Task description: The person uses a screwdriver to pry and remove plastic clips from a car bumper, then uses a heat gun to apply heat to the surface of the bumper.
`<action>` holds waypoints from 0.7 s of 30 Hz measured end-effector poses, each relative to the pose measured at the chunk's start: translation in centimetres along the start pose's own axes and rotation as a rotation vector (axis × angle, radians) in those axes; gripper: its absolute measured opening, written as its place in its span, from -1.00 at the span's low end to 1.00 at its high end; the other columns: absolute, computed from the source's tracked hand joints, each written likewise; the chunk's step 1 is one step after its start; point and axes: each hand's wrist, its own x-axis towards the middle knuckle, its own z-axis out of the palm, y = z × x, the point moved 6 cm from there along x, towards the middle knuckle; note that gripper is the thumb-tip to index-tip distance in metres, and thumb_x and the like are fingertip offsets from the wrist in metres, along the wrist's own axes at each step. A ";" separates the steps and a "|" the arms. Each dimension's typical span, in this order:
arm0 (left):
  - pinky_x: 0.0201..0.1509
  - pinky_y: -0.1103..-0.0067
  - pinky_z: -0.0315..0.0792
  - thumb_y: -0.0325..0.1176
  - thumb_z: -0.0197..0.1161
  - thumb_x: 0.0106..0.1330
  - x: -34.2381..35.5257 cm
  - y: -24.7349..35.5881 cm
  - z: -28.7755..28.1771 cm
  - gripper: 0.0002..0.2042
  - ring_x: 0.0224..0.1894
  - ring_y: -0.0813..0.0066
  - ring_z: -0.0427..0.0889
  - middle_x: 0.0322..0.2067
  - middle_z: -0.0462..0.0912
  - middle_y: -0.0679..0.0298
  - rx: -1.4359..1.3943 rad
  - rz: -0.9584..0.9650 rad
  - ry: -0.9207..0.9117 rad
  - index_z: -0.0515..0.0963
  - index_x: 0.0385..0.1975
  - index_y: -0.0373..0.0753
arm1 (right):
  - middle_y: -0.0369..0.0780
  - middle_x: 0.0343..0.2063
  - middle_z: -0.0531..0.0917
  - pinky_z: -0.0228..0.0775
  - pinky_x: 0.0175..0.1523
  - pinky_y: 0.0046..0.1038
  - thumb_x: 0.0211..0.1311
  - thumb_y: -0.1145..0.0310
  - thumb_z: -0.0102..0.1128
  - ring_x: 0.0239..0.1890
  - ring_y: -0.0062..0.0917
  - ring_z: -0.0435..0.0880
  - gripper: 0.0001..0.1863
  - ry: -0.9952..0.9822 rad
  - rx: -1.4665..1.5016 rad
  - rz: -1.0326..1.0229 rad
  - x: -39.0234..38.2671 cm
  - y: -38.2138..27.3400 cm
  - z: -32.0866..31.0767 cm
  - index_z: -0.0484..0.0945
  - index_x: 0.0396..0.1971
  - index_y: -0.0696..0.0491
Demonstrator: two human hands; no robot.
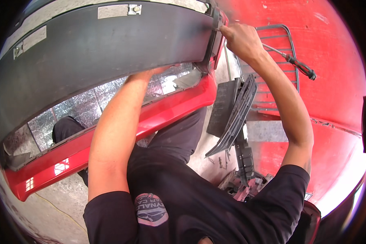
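Note:
A bumper with a dark grey panel (89, 40) and a glossy red lower strip (175, 105) lies across the upper left. My right hand (242, 42) is closed at the panel's right end, beside a dark end bracket (215, 44); what it grips I cannot make out. A long tool with a black handle (299, 67) and thin metal shaft shows just right of that hand, partly behind it. My left hand (154, 71) reaches under the panel's lower edge at the opening, its fingers mostly hidden.
A large red surface (329, 40) fills the right. A black wire rack (286, 30) and a stack of black slatted trim pieces (232, 114) sit beside the bumper. Small loose parts (223, 160) lie on the pale floor (219, 162). A yellow cord (57, 207) runs at lower left.

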 end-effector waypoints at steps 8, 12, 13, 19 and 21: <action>-0.14 0.34 0.48 -0.06 0.36 0.21 0.5 0.8 0.2 -0.72 -0.27 0.34 0.56 -0.30 0.66 0.31 0.586 -0.247 0.196 0.64 -0.25 -0.12 | -0.07 -0.49 0.68 0.55 -0.22 -0.09 0.05 0.50 0.13 -0.33 -0.10 0.70 -0.85 0.092 0.090 0.069 -1.1 3.0 -1.7 0.65 -0.38 0.03; -0.04 0.30 0.50 0.03 0.39 0.17 0.8 -2.4 1.1 -0.61 -0.16 0.27 0.61 -0.21 0.69 0.26 0.428 -0.317 0.113 0.66 -0.13 -0.08 | -0.06 -0.48 0.68 0.55 -0.24 -0.10 0.07 0.48 0.15 -0.34 -0.10 0.69 -0.87 0.123 0.126 0.044 -1.3 1.9 -1.3 0.64 -0.38 0.03; -0.04 0.29 0.50 0.02 0.39 0.19 0.5 -2.0 1.1 -0.63 -0.16 0.27 0.61 -0.21 0.69 0.26 0.543 -0.306 0.161 0.66 -0.14 -0.09 | -0.05 -0.50 0.67 0.55 -0.24 -0.10 0.07 0.48 0.15 -0.34 -0.11 0.69 -0.87 0.116 0.116 0.047 -1.2 1.7 -0.7 0.64 -0.37 0.03; -0.30 0.36 0.56 -0.21 0.15 0.40 -0.2 -4.3 1.2 -0.73 -0.25 0.30 0.63 -0.20 0.64 0.20 0.153 0.031 0.378 0.48 -0.03 -0.22 | -0.02 -0.52 0.64 0.55 -0.27 -0.11 0.01 0.50 0.19 -0.38 -0.10 0.69 -0.90 0.145 0.091 -0.007 0.0 0.4 -0.3 0.58 -0.41 0.06; -0.22 0.37 0.52 -0.16 0.27 0.31 0.2 -3.1 1.3 -0.73 -0.24 0.36 0.59 -0.23 0.65 0.27 0.135 -0.067 0.317 0.55 -0.14 -0.18 | 0.00 -0.55 0.61 0.47 -0.26 -0.03 0.10 0.51 0.07 -0.38 -0.02 0.64 -0.87 0.091 0.125 0.021 -0.4 0.4 0.1 0.56 -0.33 0.09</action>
